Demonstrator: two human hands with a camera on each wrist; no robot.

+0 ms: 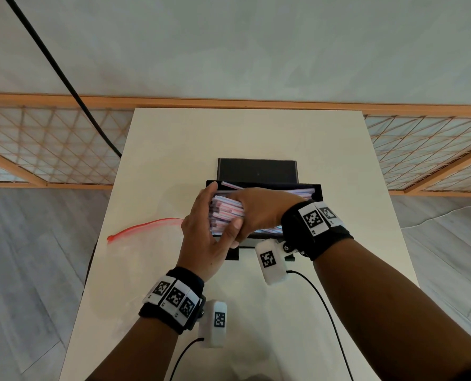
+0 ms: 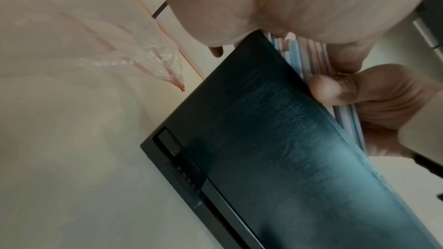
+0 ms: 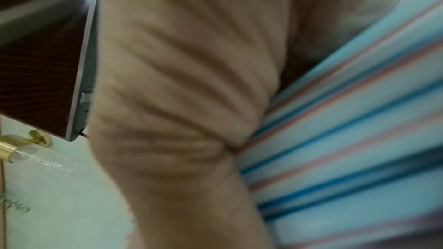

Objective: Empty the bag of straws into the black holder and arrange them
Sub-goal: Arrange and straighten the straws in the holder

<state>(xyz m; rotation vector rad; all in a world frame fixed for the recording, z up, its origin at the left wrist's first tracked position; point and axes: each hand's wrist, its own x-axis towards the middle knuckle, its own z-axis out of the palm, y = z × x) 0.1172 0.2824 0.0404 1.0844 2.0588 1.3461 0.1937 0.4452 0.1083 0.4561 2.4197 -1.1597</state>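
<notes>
Striped straws (image 1: 226, 211) lie in the black holder (image 1: 318, 188) on the bench (image 1: 245, 133), right hand (image 1: 259, 209) curled around them, left hand (image 1: 201, 229) flat against their ends; uneven pressing could spill some.

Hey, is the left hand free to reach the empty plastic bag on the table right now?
Probably yes. The bag lies flat just to the left of the left hand, with nothing between them. But that hand is pressed against the ends of the straws in the black holder, so it would have to leave them first.
</notes>
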